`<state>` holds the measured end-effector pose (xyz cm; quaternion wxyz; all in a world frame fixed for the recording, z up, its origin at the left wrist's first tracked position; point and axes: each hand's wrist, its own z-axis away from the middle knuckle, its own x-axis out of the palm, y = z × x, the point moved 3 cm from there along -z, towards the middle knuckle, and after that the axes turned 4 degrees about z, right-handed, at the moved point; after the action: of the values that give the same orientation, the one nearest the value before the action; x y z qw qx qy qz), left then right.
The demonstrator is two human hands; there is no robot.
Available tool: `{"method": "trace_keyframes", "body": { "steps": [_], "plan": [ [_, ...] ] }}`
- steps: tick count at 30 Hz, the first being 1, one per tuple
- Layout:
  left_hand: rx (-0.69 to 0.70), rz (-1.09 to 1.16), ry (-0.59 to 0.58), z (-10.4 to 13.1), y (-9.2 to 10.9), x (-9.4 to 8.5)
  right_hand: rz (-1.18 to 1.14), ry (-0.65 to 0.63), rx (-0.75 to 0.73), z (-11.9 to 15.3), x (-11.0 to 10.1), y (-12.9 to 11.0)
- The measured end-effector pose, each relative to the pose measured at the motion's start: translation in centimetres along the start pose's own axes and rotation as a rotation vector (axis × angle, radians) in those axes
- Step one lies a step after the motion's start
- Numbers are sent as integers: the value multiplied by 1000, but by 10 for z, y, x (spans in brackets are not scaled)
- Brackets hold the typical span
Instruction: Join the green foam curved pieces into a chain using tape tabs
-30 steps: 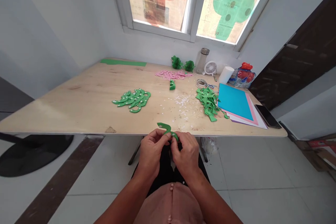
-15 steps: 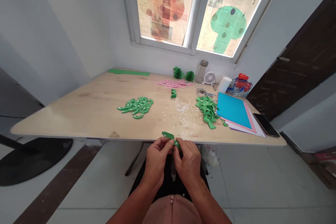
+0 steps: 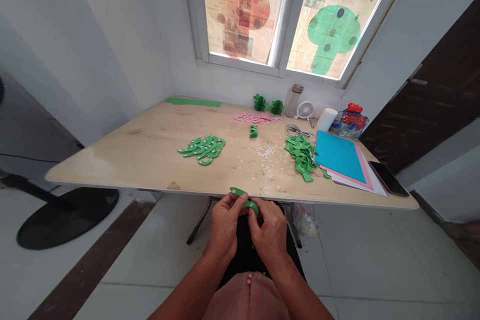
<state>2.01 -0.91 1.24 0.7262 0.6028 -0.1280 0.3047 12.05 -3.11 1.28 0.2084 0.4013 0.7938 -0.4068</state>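
Observation:
Both my hands meet just below the front edge of the wooden table (image 3: pixel 123 157). My left hand (image 3: pixel 224 225) and my right hand (image 3: pixel 270 230) together pinch a small curved green paper piece (image 3: pixel 244 199), whose tip sticks up between the fingers. On the table lies a pile of green pieces with white dots (image 3: pixel 203 147) at centre left. A second heap of green cut pieces (image 3: pixel 302 155) lies at centre right. White scraps (image 3: pixel 267 156) are scattered between them.
Blue, pink and white sheets (image 3: pixel 339 156) lie at the right with a phone (image 3: pixel 393 179) beside them. Pink cutouts (image 3: pixel 255 118), two green paper balls (image 3: pixel 268 105), a bottle (image 3: pixel 294 101), a small fan (image 3: pixel 305 110) and a white roll (image 3: pixel 326 120) stand at the back. A black round base (image 3: pixel 67 217) sits on the floor left.
The view has tilted and shifted, so the table sits further right in frame. My hands stay together on the green piece, fingers working it slightly.

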Motion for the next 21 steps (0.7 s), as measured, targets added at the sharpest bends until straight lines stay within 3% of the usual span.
{"method": "trace_keyframes", "body": {
  "steps": [9, 21],
  "plan": [
    [-28, 15, -4, -3, -3, 2, 82, 34, -44, 4, -3, -2],
    [-5, -16, 3, 6, 0, -1, -80, 28, 31, 9, -5, -2]
  ]
}}
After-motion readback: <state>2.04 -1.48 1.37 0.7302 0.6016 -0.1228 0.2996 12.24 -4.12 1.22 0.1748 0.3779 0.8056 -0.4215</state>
